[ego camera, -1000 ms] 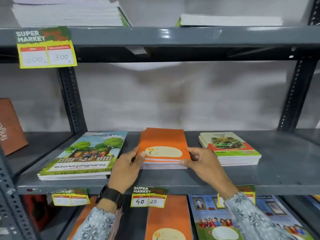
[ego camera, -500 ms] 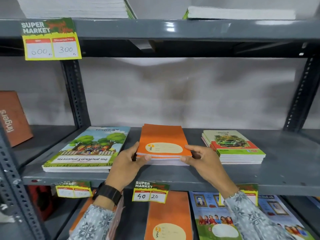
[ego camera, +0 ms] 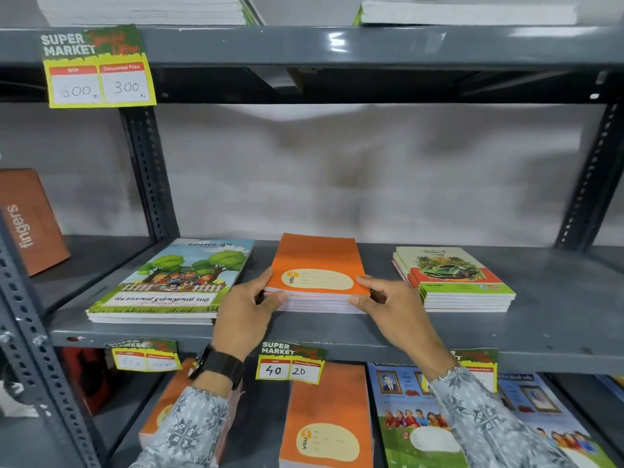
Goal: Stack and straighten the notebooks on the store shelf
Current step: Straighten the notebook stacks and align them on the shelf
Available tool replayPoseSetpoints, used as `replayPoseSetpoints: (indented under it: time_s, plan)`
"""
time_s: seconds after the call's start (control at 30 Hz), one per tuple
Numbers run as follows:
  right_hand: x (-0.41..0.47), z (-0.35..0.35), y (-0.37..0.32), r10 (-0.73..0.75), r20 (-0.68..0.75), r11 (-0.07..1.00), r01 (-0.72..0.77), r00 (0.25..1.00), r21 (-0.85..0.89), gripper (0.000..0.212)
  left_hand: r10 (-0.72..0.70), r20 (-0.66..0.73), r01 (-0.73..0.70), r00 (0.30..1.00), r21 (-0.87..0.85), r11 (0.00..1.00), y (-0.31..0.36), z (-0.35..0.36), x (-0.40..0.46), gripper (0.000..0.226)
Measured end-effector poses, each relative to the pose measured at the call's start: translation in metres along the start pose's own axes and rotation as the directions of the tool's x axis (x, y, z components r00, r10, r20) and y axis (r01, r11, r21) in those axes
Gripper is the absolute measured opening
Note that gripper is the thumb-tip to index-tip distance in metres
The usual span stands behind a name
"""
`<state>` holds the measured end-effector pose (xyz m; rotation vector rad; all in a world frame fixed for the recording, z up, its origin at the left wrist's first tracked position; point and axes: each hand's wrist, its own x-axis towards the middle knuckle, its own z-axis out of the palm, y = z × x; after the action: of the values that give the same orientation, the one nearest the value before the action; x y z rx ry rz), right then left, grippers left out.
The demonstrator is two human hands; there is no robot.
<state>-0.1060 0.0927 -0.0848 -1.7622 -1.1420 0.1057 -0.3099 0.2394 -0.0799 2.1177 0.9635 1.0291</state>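
A stack of orange notebooks (ego camera: 315, 261) lies in the middle of the grey metal shelf (ego camera: 337, 336). My left hand (ego camera: 244, 312) grips the stack's front left corner, thumb on the top cover and fingers against the side. On the front right corner sits my right hand (ego camera: 391, 307), thumb on top and fingers pressed to the stack's edge. To the left rests a stack of larger notebooks with a tree picture (ego camera: 172, 282). At the right is a stack with a green car cover (ego camera: 456, 278).
The shelf above (ego camera: 337, 45) carries white-edged book stacks. Price tags (ego camera: 98, 67) hang from the shelf edges. Below are more orange notebooks (ego camera: 327, 417) and picture-cover books (ego camera: 418, 417). An orange box (ego camera: 28, 221) leans at far left. Upright posts (ego camera: 148, 173) flank the bay.
Both hands have stayed on the orange stack's front corners and squared its edges; the stack now sits slightly further back. The view has tilted up a little.
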Motion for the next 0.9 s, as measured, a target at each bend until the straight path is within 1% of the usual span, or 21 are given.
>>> replayPoseSetpoints:
  time_s: [0.23, 0.43, 0.63, 0.77, 0.9]
  plan:
    - [-0.001, 0.000, 0.002, 0.032, -0.064, 0.998, -0.029, 0.997, 0.049, 0.050, 0.012, -0.047, -0.008, 0.999, 0.080, 0.997, -0.004, 0.003, 0.001, 0.054]
    - [-0.002, 0.001, 0.004, 0.028, -0.088, 0.999, -0.025, 0.996, 0.034, 0.047, 0.024, -0.055, -0.016, 0.998, 0.136, 0.991, -0.009, 0.007, 0.002, 0.053]
    - [-0.002, 0.001, 0.003, 0.019, -0.095, 0.999, -0.016, 0.995, 0.030, 0.044, 0.017, -0.095, -0.008, 0.995, 0.093, 0.996, -0.010, 0.007, 0.002, 0.051]
    - [-0.001, -0.001, 0.002, 0.040, -0.070, 0.996, -0.034, 0.997, 0.082, 0.044, 0.027, -0.137, -0.012, 0.990, 0.109, 0.994, -0.007, 0.008, -0.002, 0.049]
    - [-0.001, -0.001, 0.004, 0.045, -0.075, 0.995, -0.039, 0.996, 0.090, 0.043, 0.027, -0.150, -0.014, 0.988, 0.092, 0.996, -0.008, 0.008, -0.002, 0.047]
